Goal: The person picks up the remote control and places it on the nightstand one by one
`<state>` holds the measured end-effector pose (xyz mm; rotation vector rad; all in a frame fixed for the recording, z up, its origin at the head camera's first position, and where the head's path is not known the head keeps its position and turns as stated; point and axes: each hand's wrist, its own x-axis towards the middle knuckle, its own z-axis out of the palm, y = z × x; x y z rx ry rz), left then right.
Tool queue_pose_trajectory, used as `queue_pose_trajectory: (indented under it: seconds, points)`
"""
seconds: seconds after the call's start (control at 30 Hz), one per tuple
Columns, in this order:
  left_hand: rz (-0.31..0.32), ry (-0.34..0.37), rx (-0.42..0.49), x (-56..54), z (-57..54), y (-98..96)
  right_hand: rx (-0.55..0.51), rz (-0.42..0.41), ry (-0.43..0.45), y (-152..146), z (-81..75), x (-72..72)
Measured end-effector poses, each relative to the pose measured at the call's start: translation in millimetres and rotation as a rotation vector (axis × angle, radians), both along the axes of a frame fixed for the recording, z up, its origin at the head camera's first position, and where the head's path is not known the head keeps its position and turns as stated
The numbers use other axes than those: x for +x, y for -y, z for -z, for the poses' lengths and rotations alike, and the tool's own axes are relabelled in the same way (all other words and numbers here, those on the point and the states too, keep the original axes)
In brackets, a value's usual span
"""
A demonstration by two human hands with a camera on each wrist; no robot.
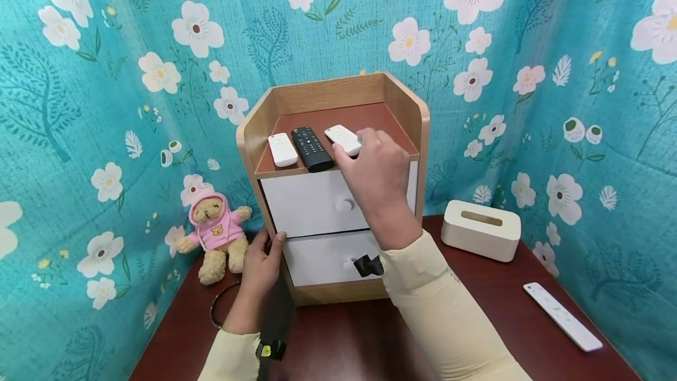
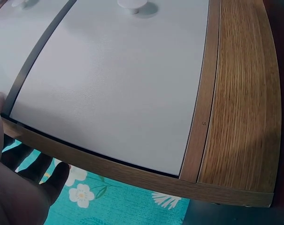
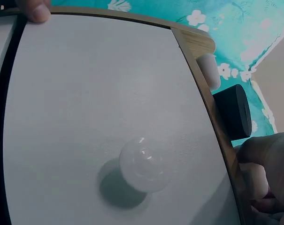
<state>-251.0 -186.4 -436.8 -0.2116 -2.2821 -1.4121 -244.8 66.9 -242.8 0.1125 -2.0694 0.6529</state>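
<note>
A small wooden cabinet [image 1: 330,94] with two white drawers stands upright on the table. My right hand [image 1: 378,175] reaches over its top and pinches a small white remote control [image 1: 344,139] between thumb and fingers. To the left of it on the cabinet top lie a black remote control [image 1: 313,150] and another white remote control [image 1: 282,150], side by side. Low on the cabinet's left side, my left hand [image 1: 261,269] grips the side panel, thumb at the front edge. In the left wrist view its fingers [image 2: 41,171] go behind that panel.
A teddy bear [image 1: 218,231] in a pink hoodie sits left of the cabinet, near a thin dark loop [image 1: 215,306]. On the right are a cream tissue box [image 1: 481,240] and a long white remote [image 1: 563,316]. Flowered teal cloth [image 1: 349,46] surrounds the dark red table [image 1: 344,340].
</note>
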Motion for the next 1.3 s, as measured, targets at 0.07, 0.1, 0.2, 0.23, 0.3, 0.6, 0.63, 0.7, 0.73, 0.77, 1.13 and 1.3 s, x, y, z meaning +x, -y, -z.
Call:
queue_pose_trajectory:
  seconds: [0.07, 0.1, 0.2, 0.23, 0.3, 0.6, 0.63, 0.7, 0.73, 0.77, 1.13, 1.3]
  points:
    - [-0.001, 0.002, 0.006, -0.8, -0.1, 0.1, -0.001, -0.009, -0.02, 0, 1.2, -0.6]
    - [-0.001, 0.004, 0.011, -1.3, -0.1, 0.2, -0.002, -0.016, -0.029, 0, 1.7, -0.6]
    - [0.002, 0.021, 0.032, -1.0, -0.5, -0.3, -0.006, -0.033, -0.066, -3, 5.2, 1.0]
    - [0.002, 0.026, 0.037, -0.9, -0.4, -0.5, -0.009, -0.039, -0.086, -5, 7.7, 2.1]
    - [0.005, 0.035, 0.041, 0.1, -0.1, -1.4, -0.021, -0.053, -0.146, -11, 14.9, 6.6]
    - [0.002, 0.01, 0.031, 1.6, 0.7, -3.4, -0.216, -0.09, -0.265, -53, 88.2, 49.2]
    - [0.0, 0.01, 0.03, 1.5, 0.4, -3.4, -0.235, -0.084, -0.232, -60, 98.4, 53.5]
    - [-0.004, 0.013, 0.027, 1.3, 0.1, -3.2, -0.263, -0.065, -0.171, -74, 117.9, 59.2]
    - [-0.004, 0.015, 0.029, 1.2, 0.2, -3.1, -0.271, -0.059, -0.142, -83, 127.3, 60.7]
    - [-0.003, 0.015, 0.032, 0.6, 0.6, -2.9, -0.281, -0.056, -0.127, -91, 136.4, 61.4]
    - [-0.002, 0.014, 0.016, -1.7, 1.6, -2.2, -0.316, 0.161, 0.082, -183, 215.0, 83.4]
    - [-0.011, 0.016, 0.002, 0.2, 1.3, -2.7, -0.367, 0.317, 0.44, -232, 235.5, 94.6]
